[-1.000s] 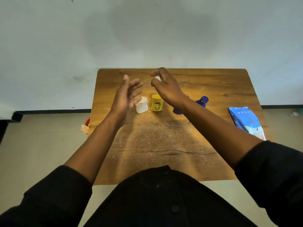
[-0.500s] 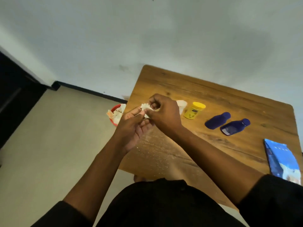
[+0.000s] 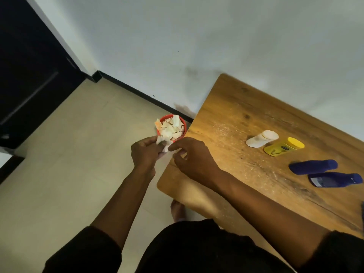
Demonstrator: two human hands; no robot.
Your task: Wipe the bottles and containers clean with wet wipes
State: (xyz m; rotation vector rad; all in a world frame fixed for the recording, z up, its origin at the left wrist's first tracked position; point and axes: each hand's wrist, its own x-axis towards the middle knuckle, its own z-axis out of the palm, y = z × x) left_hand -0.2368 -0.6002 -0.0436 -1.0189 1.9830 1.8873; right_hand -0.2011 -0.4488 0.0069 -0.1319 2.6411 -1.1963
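My left hand holds a crumpled white wipe just past the table's left edge, above a red bin full of used wipes on the floor. My right hand hovers beside it over the table corner, its fingers apart, with fingertips near the wipe. On the wooden table a white container and a yellow container lie on their sides. Two dark blue bottles lie further right.
A dark door fills the left side, with a black skirting along the white wall. My bare foot rests on the beige floor under the table corner. White specks dust the tabletop.
My view has swung left and down toward the floor. Both hands moved left with the wipe, from over the table to above the red bin. The right hand has loosened from the wipe.
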